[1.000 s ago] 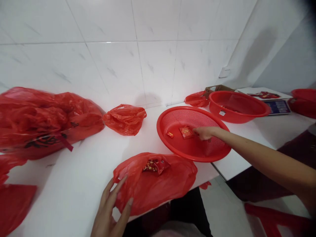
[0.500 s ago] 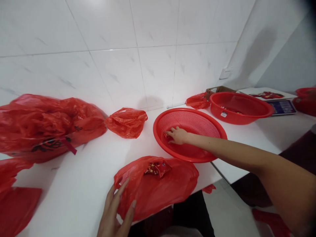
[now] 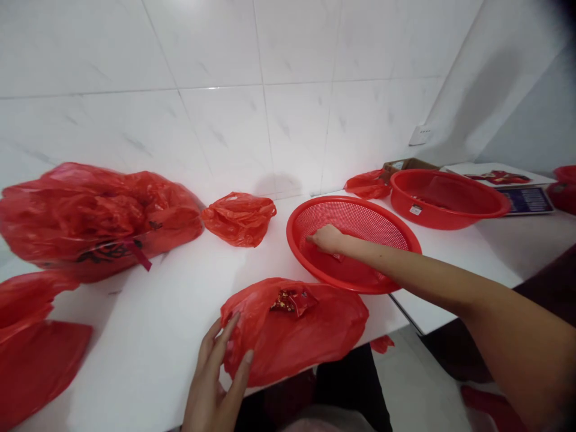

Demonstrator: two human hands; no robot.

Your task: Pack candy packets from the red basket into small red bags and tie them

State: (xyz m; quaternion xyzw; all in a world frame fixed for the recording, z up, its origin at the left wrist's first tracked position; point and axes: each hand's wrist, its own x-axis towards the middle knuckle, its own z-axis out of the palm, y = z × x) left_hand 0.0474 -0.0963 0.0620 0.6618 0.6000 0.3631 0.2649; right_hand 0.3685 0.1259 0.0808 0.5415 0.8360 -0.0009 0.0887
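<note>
Packet picking seems the step; right hand in basket, can't tell its grip; left hand spread loose at bag; next needs pinching.

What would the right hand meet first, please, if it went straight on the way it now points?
The right hand would probably meet the red basket's perforated wall on the picture's left, though depth is unclear.
</note>
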